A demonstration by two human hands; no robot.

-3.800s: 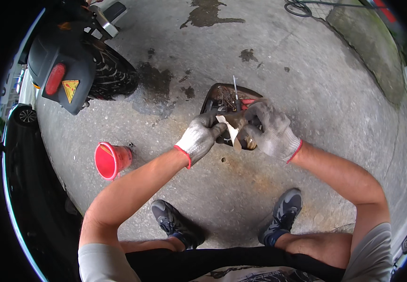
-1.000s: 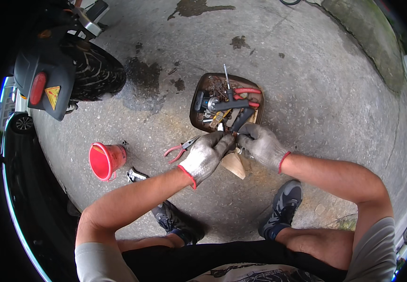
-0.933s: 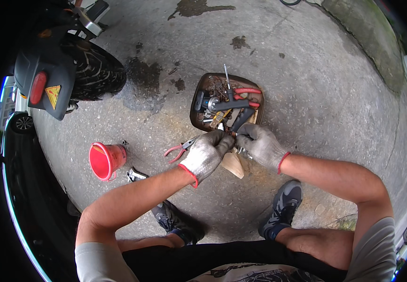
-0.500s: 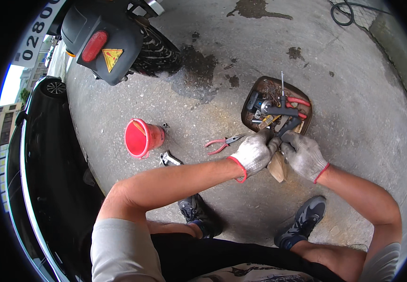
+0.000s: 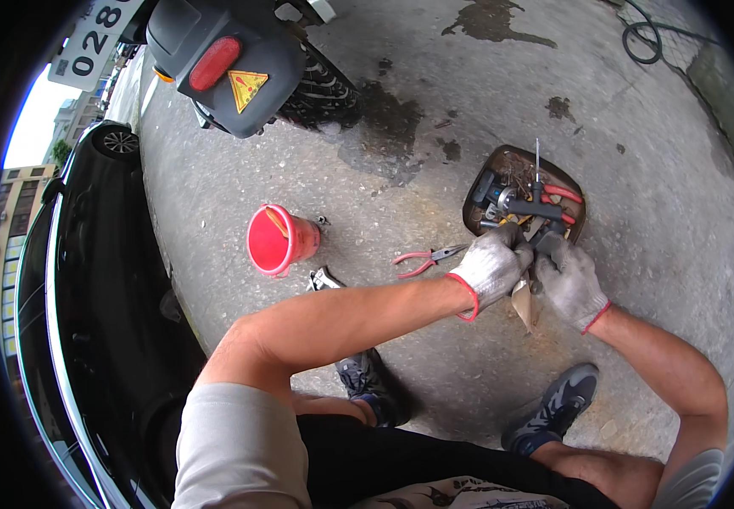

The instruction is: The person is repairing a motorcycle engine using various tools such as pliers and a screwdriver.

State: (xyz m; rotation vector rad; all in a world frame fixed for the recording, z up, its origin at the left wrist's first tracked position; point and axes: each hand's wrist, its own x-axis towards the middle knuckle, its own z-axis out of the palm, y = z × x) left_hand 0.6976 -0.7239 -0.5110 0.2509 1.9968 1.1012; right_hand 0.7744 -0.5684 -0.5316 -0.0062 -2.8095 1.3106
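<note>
- My left hand (image 5: pixel 492 268) and right hand (image 5: pixel 569 280), both gloved, are curled together at the near rim of the brown tool tray (image 5: pixel 475 204) on the concrete floor — I'd say I'm picking out a tool.
- What either hand grips I cannot tell; a tan scrap (image 5: pixel 523 301) pokes out between them.
- Next move, I judge: lift clear of the clutter.
- Red-handled pliers (image 5: pixel 424 258) lie left, the red cup (image 5: pixel 278 240) farther — open floor beyond.

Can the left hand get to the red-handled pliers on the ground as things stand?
Probably yes. The pliers lie in the open on the concrete, just left of the gloved left hand, with nothing between them. But that hand is at the tool tray beside the right hand and looks occupied.
</note>
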